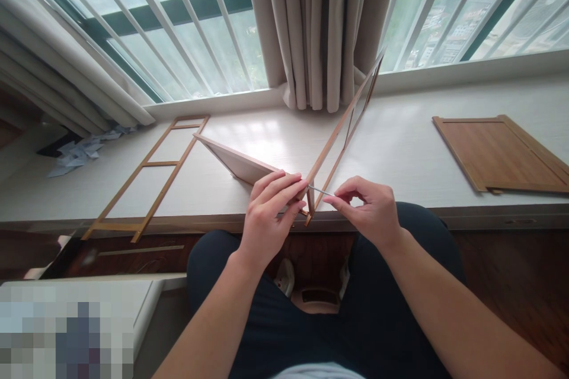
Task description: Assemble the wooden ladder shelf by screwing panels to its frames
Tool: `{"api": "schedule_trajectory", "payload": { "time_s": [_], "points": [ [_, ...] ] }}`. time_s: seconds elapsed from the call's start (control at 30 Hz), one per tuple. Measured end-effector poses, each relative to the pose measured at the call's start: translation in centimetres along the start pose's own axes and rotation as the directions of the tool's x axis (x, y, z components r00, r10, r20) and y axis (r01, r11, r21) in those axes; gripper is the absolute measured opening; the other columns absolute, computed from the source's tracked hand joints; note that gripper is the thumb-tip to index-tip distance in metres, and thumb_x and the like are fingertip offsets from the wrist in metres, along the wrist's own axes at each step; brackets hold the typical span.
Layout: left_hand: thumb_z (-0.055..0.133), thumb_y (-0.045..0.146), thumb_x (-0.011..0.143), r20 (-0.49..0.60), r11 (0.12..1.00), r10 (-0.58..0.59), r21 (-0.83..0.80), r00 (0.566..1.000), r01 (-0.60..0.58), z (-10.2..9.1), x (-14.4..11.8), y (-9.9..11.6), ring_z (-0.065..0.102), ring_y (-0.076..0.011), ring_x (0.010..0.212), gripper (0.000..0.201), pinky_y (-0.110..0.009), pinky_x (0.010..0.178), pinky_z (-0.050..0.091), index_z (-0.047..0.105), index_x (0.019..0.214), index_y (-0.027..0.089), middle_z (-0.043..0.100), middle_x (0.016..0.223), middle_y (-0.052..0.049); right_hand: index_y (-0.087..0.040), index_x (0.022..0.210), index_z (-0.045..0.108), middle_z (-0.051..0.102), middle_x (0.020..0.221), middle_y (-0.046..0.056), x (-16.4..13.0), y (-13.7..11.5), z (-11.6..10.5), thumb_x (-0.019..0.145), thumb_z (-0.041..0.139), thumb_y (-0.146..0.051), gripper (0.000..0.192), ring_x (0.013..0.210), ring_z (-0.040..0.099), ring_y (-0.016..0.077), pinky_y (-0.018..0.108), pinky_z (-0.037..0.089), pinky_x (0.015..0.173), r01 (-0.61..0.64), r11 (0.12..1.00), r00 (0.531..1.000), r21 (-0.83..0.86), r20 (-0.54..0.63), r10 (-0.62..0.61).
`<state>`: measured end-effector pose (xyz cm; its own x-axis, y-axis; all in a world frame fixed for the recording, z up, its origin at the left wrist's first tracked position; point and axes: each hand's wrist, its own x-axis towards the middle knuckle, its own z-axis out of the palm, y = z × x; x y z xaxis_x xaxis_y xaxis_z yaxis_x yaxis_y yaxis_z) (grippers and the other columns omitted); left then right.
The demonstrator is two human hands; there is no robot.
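Note:
A wooden panel (244, 161) stands on its edge and meets an upright wooden frame (329, 145) at an angle near the sill's front edge. My left hand (271, 213) is closed around the corner where they meet, fingers over the top and thumb below. In my right hand (367, 210), thumb and fingers pinch a thin metal rod (320, 190), which looks like a hex key. Its far end touches the frame by my left fingertips. Its exact tip and any screw there are hidden.
A ladder-like wooden frame (160, 163) lies on the white sill (386, 130) at left, overhanging the front edge. Crumpled papers (80, 151) lie farther left. At right rests a flat wooden panel (502, 151). Curtains (306, 29) hang behind; a white surface (146, 302) stands at lower left.

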<state>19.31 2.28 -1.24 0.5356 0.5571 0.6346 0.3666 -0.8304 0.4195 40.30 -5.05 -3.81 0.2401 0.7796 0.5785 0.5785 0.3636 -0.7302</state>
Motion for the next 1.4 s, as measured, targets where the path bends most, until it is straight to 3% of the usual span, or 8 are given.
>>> {"api": "schedule_trajectory", "payload": {
  "time_s": [0.17,0.43,0.87,1.03,1.4],
  "points": [
    [0.068,0.025,0.097,-0.003,1.000,0.005,-0.005,1.000,-0.005,0.0,0.1,0.1,0.059,-0.0248,0.131,0.030,-0.048,0.114,0.050,0.072,0.127,0.025,0.074,0.129,-0.005,-0.020,0.065,0.065,0.064,0.059,-0.001,0.0,-0.2,0.0,0.087,0.081,-0.041,0.034,0.052,0.053,0.0118,0.027,0.043,0.054,-0.047,0.999,0.999,0.018,0.016,0.046],
    [0.070,0.021,0.095,-0.002,1.000,0.008,-0.012,1.000,-0.008,0.0,0.1,0.1,0.058,-0.0239,0.131,0.033,-0.046,0.115,0.050,0.072,0.127,0.024,0.073,0.130,-0.005,-0.019,0.061,0.062,0.063,0.055,0.000,-0.5,-0.4,0.7,0.090,0.075,-0.048,0.044,0.051,0.051,0.0114,0.026,0.039,0.052,-0.349,0.905,0.935,0.245,0.157,0.318],
    [0.072,0.021,0.093,-0.026,1.000,0.024,-0.003,0.999,-0.024,0.2,0.2,0.2,0.060,-0.0241,0.128,0.032,-0.045,0.113,0.051,0.073,0.125,0.024,0.074,0.127,-0.004,-0.019,0.058,0.063,0.063,0.053,0.001,-0.5,-1.2,0.9,0.088,0.076,-0.052,0.047,0.049,0.051,0.0116,0.026,0.039,0.051,-0.471,0.793,0.882,0.387,0.213,0.420],
    [0.072,0.022,0.093,-0.028,1.000,0.023,-0.001,0.999,-0.023,0.2,0.1,0.1,0.060,-0.0241,0.128,0.032,-0.045,0.113,0.051,0.073,0.125,0.025,0.074,0.127,-0.004,-0.019,0.060,0.061,0.062,0.054,-0.001,-0.7,-0.9,1.2,0.089,0.076,-0.050,0.046,0.050,0.051,0.0109,0.025,0.040,0.052,-0.453,0.783,0.891,0.425,0.211,0.401],
    [0.069,0.026,0.096,-0.020,1.000,0.018,0.015,1.000,-0.018,0.2,0.1,0.0,0.060,-0.0248,0.129,0.030,-0.047,0.113,0.051,0.073,0.125,0.026,0.074,0.128,-0.004,-0.019,0.079,0.071,0.067,0.069,0.000,-0.9,-0.5,0.5,0.092,0.074,-0.036,0.021,0.062,0.057,0.0123,0.025,0.045,0.058,-0.228,0.938,0.971,0.260,0.131,0.200]
  ]
}}
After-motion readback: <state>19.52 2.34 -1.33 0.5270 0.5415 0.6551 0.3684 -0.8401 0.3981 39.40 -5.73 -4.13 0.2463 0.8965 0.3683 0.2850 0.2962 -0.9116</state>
